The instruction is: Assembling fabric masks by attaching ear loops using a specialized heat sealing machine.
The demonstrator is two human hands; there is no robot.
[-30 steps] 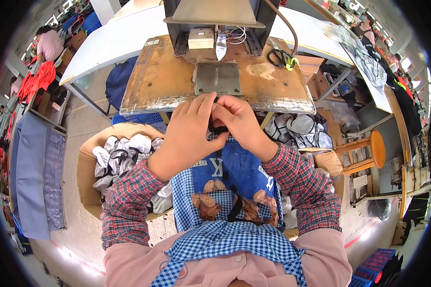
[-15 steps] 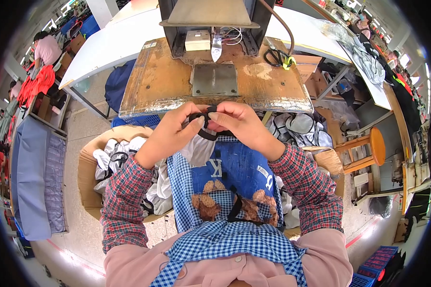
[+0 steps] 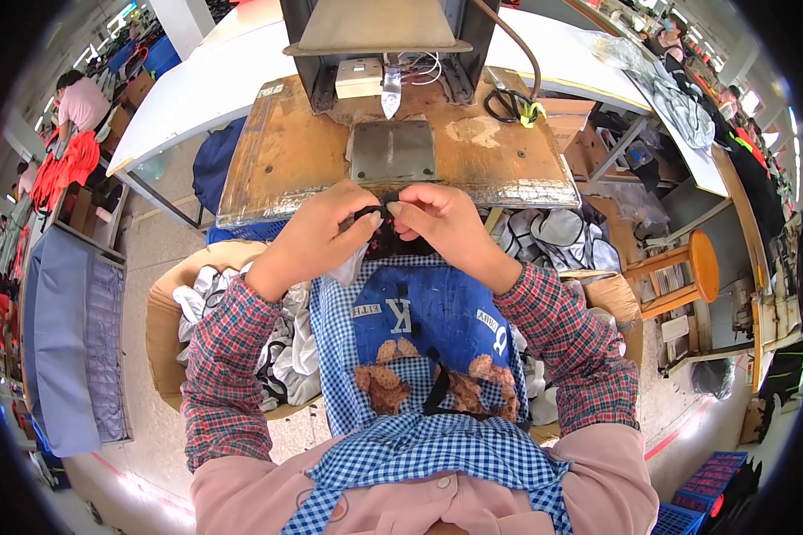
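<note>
The left hand [image 3: 317, 234] and the right hand [image 3: 443, 221] met just at the near edge of a worn wooden worktable [image 3: 277, 160]. Both had their fingers curled in tight, thumb against forefinger, pinching a small black piece [image 3: 376, 212] that spanned the narrow gap between the 2 sets of fingertips. Just beyond the fingertips a grey metal plate [image 3: 393, 152] lay flat on the table, and farther beyond it hung a pointed metal blade [image 3: 391, 89] of the machine. Under the left wrist stood a cardboard box [image 3: 165, 303] of white and grey cloth pieces. A blue checked apron [image 3: 419, 312] lay beneath both wrists.
</note>
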